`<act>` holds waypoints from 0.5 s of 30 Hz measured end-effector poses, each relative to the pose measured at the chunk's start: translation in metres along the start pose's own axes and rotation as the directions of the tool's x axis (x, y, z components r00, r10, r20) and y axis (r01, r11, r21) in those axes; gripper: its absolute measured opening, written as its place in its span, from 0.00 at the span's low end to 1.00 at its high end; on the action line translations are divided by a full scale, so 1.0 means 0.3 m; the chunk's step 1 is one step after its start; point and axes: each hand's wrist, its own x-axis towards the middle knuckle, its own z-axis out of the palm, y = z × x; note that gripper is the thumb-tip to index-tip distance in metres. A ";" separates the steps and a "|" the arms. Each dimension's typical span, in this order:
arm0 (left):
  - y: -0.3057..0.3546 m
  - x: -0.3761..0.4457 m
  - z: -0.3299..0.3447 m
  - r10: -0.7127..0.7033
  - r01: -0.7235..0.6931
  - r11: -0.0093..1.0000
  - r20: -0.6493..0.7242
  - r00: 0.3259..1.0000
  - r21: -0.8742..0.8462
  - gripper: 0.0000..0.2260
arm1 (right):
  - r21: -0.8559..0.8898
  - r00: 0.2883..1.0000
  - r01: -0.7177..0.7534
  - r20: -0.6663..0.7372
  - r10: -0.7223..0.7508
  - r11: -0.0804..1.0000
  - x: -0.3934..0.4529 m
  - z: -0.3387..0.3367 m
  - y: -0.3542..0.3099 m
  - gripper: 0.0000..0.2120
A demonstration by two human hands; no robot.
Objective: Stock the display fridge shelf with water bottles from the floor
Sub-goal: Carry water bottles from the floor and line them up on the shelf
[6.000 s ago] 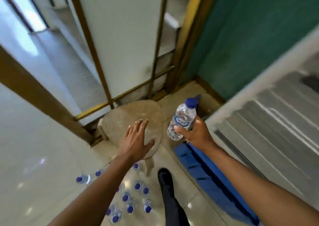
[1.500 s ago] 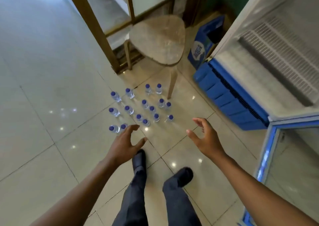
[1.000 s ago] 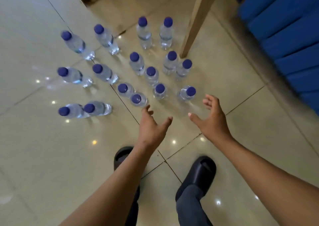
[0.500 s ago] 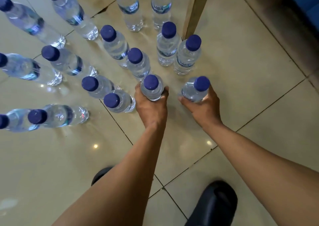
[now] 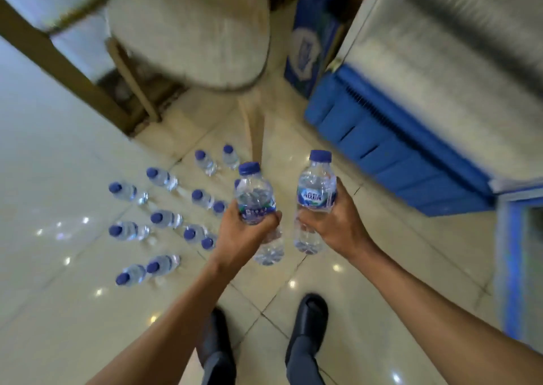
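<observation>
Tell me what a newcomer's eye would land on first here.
Two blue-capped bottles held up mid-frame: one in the left hand, one in the right hand. Then the cluster of bottles standing on the glossy tile floor at left, and the blue-based fridge at right.

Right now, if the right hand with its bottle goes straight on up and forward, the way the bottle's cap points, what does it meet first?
Probably the fridge's blue base grille. The right hand holds its bottle upright just left of it, though depth is unclear.
</observation>
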 end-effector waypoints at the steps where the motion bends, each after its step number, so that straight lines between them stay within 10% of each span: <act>1: 0.122 -0.032 -0.003 0.026 -0.026 1.000 0.032 0.999 -0.003 0.09 | 0.030 1.000 0.018 -0.010 -0.017 0.999 -0.048 -0.042 -0.118 0.22; 15: 1.589 -0.485 0.164 0.528 -0.544 0.835 0.388 0.755 -0.079 0.22 | 0.157 0.832 0.461 -0.419 -0.364 0.873 -0.663 -0.568 -1.382 0.18</act>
